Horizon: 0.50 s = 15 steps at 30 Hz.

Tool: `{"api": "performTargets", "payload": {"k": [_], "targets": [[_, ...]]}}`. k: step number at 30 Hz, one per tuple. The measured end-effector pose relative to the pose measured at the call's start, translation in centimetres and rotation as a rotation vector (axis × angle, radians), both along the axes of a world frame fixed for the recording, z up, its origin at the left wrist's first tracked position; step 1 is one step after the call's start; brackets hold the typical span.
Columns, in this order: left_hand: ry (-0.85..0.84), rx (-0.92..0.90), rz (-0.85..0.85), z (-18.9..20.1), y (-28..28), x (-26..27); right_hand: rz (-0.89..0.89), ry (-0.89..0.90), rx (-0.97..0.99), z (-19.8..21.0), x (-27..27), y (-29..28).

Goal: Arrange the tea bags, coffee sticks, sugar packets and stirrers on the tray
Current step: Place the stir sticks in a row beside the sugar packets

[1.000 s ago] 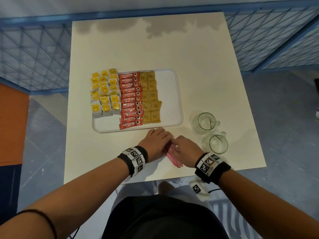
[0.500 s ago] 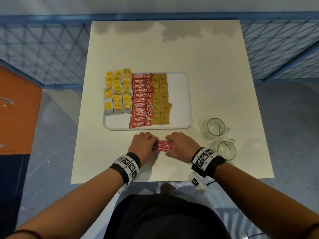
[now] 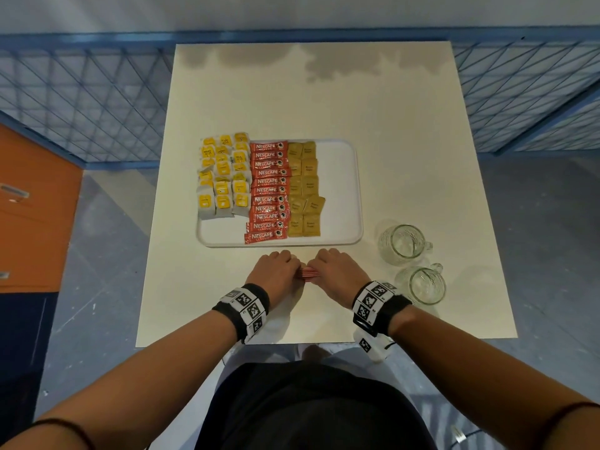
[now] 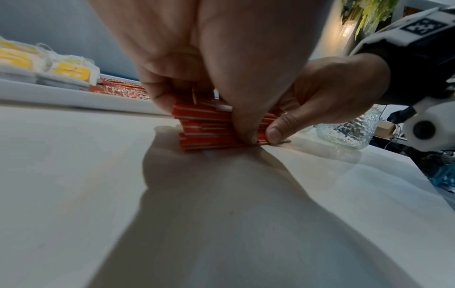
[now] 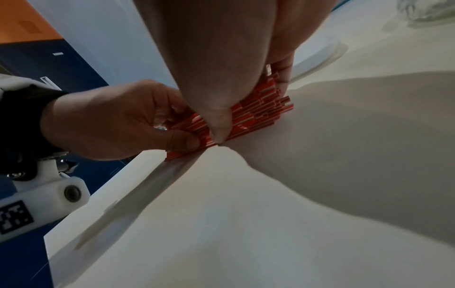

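Observation:
A bundle of red-and-white stirrers (image 3: pixel 308 274) lies crosswise on the table just in front of the white tray (image 3: pixel 341 190). My left hand (image 3: pixel 279 271) grips its left end and my right hand (image 3: pixel 334 271) grips its right end, thumbs and fingers curled round the stirrers (image 4: pixel 209 128) (image 5: pixel 258 109). On the tray lie yellow-labelled tea bags (image 3: pixel 224 177) at the left, red coffee sticks (image 3: pixel 268 190) in a column beside them, and brown sugar packets (image 3: pixel 303 190) right of those. The tray's right part is bare.
Two clear glass mugs (image 3: pixel 404 243) (image 3: pixel 423 285) stand on the table right of my right hand. The table's front edge (image 3: pixel 324 341) is close behind my wrists. A blue mesh fence surrounds the table; an orange cabinet (image 3: pixel 32 206) stands at the left.
The stirrers went from a slanted, spread bundle to a tight bundle lying crosswise. My hands have closed in on both ends, so less of the bundle shows between them.

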<state>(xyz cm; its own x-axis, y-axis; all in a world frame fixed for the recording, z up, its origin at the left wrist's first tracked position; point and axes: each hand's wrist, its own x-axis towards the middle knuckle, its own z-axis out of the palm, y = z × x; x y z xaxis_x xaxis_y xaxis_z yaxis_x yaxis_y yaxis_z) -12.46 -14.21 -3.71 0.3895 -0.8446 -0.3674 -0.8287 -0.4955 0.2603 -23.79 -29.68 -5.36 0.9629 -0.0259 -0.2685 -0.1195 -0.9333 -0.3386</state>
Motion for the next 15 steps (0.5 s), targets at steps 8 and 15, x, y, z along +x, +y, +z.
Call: {"api": "performTargets", "payload": {"k": [8,15], "targets": [[0.0,0.048,-0.025,0.7,-0.9,0.4,-0.011,-0.009,-0.014,0.2,0.4,-0.3],[-0.007,0.038,-0.005,0.7,-1.3,0.6,-0.016,0.007,-0.026,0.6,0.9,-0.7]]}}
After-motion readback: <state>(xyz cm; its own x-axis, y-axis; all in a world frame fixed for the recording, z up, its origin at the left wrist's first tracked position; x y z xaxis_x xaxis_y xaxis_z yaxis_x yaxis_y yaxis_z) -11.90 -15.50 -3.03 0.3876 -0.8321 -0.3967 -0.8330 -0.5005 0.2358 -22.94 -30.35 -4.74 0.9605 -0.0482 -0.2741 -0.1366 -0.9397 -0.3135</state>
